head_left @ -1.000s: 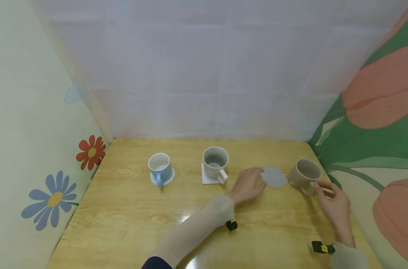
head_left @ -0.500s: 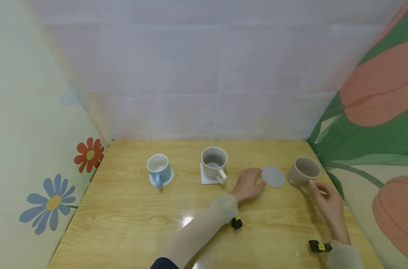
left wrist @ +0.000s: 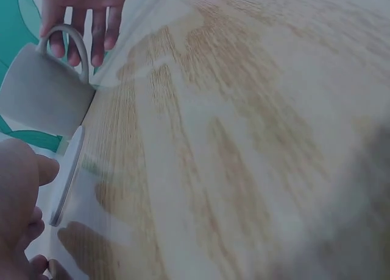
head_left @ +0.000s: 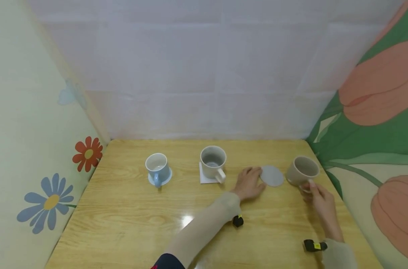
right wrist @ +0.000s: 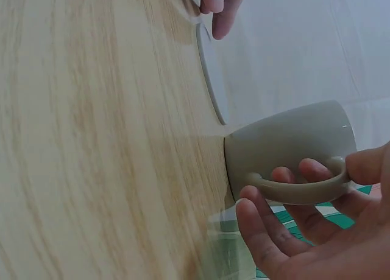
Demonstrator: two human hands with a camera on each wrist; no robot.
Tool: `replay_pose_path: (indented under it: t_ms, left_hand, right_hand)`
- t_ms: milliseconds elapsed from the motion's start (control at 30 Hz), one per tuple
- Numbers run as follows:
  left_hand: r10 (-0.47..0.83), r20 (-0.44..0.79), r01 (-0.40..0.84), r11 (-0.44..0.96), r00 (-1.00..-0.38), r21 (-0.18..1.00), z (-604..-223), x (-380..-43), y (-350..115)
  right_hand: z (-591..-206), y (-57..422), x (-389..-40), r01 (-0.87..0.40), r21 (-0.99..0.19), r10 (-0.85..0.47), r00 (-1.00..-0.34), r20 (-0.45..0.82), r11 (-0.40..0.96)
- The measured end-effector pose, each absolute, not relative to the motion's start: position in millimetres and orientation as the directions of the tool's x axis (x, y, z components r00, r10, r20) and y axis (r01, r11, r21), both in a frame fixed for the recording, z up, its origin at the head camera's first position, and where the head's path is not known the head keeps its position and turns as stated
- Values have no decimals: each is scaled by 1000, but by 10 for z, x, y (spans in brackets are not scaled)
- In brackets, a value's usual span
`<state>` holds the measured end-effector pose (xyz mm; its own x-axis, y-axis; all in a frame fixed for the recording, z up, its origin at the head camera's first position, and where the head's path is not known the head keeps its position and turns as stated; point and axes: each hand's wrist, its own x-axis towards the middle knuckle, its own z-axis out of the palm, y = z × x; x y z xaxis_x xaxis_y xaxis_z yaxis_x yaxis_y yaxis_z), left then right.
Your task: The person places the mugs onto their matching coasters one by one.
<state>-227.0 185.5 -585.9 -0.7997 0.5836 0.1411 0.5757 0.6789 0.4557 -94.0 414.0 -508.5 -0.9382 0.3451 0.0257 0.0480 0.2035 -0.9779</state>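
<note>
My right hand [head_left: 323, 201] holds a beige-grey mug [head_left: 297, 175] by its handle, thumb on top and fingertips through and around the loop. The mug stands upright at the table's right side. To its left lies a round grey coaster [head_left: 271, 176], flat on the wood. My left hand [head_left: 249, 184] rests at the coaster's left edge, fingers loosely bent, with the fingertips right by the rim. In the right wrist view, the mug [right wrist: 286, 143] sits just beyond one end of the coaster [right wrist: 211, 76], a small gap between them.
A white mug [head_left: 213, 168] with its handle toward me stands on a square white coaster [head_left: 204, 177]. Farther left, a light blue mug [head_left: 160, 173] stands on a round pale coaster [head_left: 169, 176]. White sheeting [head_left: 204, 74] backs the wooden table [head_left: 130, 216]; patterned cloths flank it.
My right hand's fingers have shifted slightly inward around the mug's handle. The mug, the coaster and my left hand hold nearly the same places, while the head view drifts slightly.
</note>
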Motion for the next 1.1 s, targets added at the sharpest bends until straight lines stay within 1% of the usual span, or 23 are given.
replay_pose_path:
  t_ms: [133,333,500,733,900,1000,1100]
  left_hand:
    - [580,147,578,685,-801,444,-5880,-2315,1876]
    - [539,157,543,697,-828,468,-5848,-2367,1892]
    - [523,137,520,710,-841,476,-5785,-2357,1899]
    - [539,129,545,754,-832,366,-5861,-2331,1965]
    - [554,144,570,768,-820,291,-5871,-2309,1987]
    - [564,132,576,769,-815,277,-5839,-2294,1986]
    - [571,115,578,769,-813,273,-5802,-2275,1973]
  right_hand:
    - [-5073,4146,-959,41,-974,331,-943,36,222]
    - [-5038,4131,-988,23,-985,302,-953,31,173]
    - [-5029,4131,-988,36,-985,285,-959,14,170]
    - [-5041,4146,-938,21,-1000,254,-967,-15,22]
    - [-5033,4150,-950,-2,-1000,252,-968,-3,-17]
    - [-5028,4152,-966,-11,-999,250,-968,0,-44]
    - [-5023,4146,-974,-5,-1000,255,-967,-1,-25]
